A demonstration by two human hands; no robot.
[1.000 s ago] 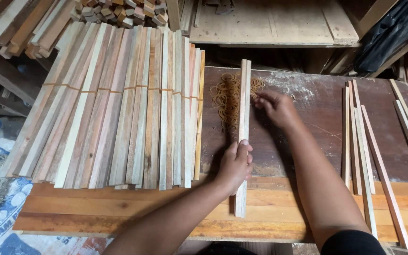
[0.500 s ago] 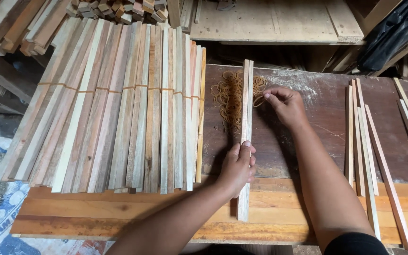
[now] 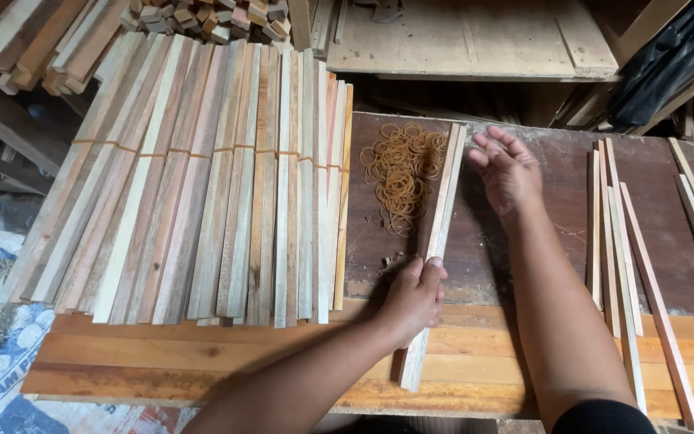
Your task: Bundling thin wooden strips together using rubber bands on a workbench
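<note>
While your hands work at the bench, this is how things stand:

Left hand: your left hand [image 3: 415,297] is closed around the wooden slat [image 3: 435,249], thumb on top, gripping it just below its middle, at centre frame.

Right hand: your right hand [image 3: 509,170] is spread wide and holds nothing; it hovers palm down just right of the slat's far end, fingers loose.

Slat, place: it lies lengthwise on the dark worktop [image 3: 556,233], its near end over the paler front plank [image 3: 202,362] and its far end beside the rubber bands.

Slat, handling: by the look of it, it is light, stiff and thin. It should lift easily with one hand, but a grip near one end would let it tip, so a hold close to the middle suits it. Rough sawn edges may shed splinters.

Rubber bands: a loose heap of tan rubber bands [image 3: 399,170] sits just left of the slat's upper part, touching or nearly touching it; they are soft, stretchy and apt to tangle.

Bundled slats: a broad row of bundled slats [image 3: 202,185] fills the left half of the frame, with bands across them.

Loose slats: a few loose slats [image 3: 620,241] lie at the right, well apart from your hands.
</note>
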